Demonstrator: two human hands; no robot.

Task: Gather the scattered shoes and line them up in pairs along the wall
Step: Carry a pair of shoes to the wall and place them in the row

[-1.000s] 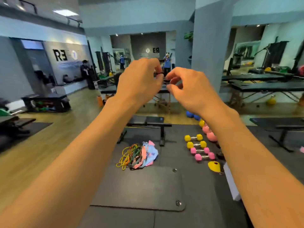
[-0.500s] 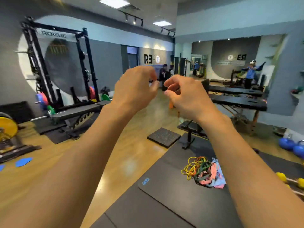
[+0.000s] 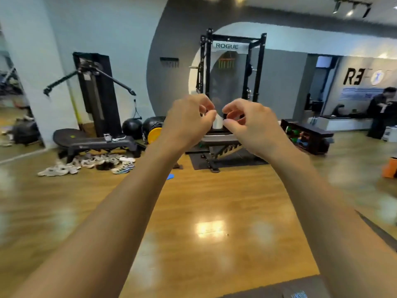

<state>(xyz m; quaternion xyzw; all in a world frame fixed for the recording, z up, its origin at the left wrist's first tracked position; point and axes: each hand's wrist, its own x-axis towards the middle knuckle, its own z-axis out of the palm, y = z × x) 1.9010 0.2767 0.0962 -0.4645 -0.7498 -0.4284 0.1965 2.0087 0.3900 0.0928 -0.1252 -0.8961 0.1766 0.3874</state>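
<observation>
Dark rubber mat (image 3: 279, 292) lies nearest us, at the bottom edge, and beyond it runs the glossy honey-coloured wooden floor (image 3: 210, 211). Over that floor we hold both bare arms out. The left hand (image 3: 187, 121) and the right hand (image 3: 255, 125) hover side by side, close but apart, well above the boards. The fingers (image 3: 231, 108) of each are curled in toward the thumb with the tips nearly meeting. We see nothing held between them, certainly no shoe.

Well beyond the hands, to the left, lies the scattered heap of mostly white trainers (image 3: 90, 164). They are jumbled on the floor in front of a low black padded bench (image 3: 96, 144), with what look like two more shoes on its tabletop. None stands paired along the pale blue-white wall (image 3: 53, 61) behind. We judge the task barely begun: the walk over, the sorting and the lining up are all left.

As for containers, a low black open shelf unit (image 3: 307, 134) to the right holds green, blue and red items too blurred to name. An orange box (image 3: 390, 167) at the right edge hides its contents. Farthest stands the black steel squat rack (image 3: 232, 67).
</observation>
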